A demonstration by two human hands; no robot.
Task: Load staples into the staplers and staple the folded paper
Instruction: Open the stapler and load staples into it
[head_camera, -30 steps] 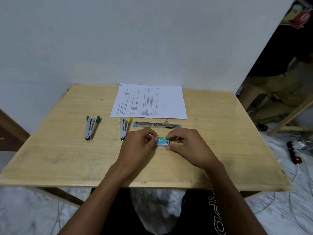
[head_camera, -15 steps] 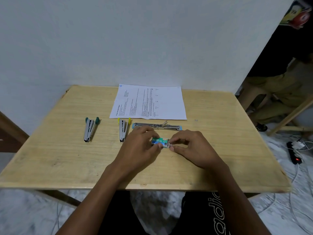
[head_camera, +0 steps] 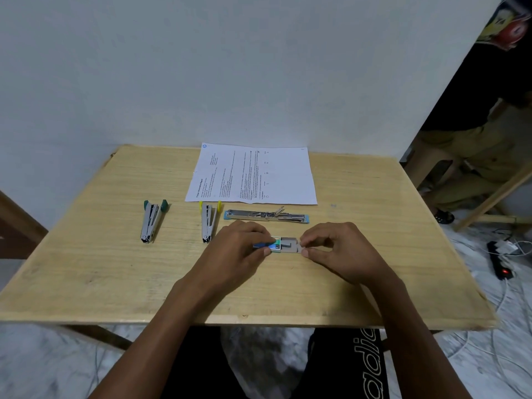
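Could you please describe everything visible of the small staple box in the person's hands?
The staple box is a cardboard slide box: a green, white and blue printed sleeve with a grey inner tray drawn partly out to the right. It lies lengthwise low over the table. The left hand pinches the sleeve; the right hand pinches the tray's end. Its contents are not discernible.

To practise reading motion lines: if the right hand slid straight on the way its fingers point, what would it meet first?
Probably the small blue-green cardboard staple box in the left hand, beyond the grey inner tray the right hand pinches.
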